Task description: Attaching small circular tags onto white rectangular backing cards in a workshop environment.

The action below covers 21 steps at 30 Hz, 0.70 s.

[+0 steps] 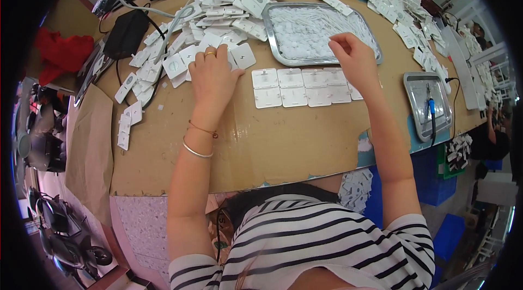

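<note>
At frame centre two rows of white square plates lay arranged on the worktop, many remaining heaped above; left hand pressed one flat, right hand pinched small parts over the tray.

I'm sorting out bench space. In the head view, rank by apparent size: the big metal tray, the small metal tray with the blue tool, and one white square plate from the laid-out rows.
1. Big metal tray
2. Small metal tray
3. White square plate
</note>
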### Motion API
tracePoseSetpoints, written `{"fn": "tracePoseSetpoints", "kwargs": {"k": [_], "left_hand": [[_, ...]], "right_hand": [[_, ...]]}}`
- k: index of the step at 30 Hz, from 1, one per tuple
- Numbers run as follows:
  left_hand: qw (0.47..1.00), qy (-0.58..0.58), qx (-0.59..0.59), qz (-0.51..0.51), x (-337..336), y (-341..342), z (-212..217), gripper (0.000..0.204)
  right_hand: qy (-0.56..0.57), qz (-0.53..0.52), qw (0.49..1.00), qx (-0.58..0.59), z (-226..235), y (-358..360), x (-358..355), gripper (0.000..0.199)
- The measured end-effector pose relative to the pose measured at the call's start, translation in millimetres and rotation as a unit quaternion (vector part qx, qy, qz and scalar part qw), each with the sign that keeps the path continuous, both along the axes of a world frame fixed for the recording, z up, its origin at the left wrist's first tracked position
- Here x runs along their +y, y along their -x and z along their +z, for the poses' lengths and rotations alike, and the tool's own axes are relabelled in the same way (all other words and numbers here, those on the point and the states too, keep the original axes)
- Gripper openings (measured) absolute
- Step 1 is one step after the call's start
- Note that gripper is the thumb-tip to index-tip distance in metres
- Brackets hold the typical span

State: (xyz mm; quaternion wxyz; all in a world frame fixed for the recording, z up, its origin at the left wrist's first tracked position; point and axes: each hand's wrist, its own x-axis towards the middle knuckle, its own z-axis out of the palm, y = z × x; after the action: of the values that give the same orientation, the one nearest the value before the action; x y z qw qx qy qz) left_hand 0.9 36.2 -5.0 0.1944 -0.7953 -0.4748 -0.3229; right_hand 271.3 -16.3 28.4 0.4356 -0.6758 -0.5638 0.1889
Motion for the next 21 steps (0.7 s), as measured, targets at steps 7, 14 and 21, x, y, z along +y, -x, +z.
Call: {"fn": "tracePoseSetpoints", "kwargs": {"k": [7, 14, 21], "left_hand": [[0.958, 0.207, -0.2, -0.012, 4, -10, 3, 0.038], [0.847, 0.279, -0.442, -0.102, -17, -21, 3, 0.033], [0.692, 0.417, -0.563, -0.172, -29, -29, -6, 0.032]], "right_hand": [[0.062, 0.079, 0.964, -0.247, -35, -31, 77, 0.016], [0.072, 0.153, 0.92, -0.355, -28, -21, 93, 0.015], [0.034, 0.112, 0.985, -0.127, -9, -11, 51, 0.013]]}}
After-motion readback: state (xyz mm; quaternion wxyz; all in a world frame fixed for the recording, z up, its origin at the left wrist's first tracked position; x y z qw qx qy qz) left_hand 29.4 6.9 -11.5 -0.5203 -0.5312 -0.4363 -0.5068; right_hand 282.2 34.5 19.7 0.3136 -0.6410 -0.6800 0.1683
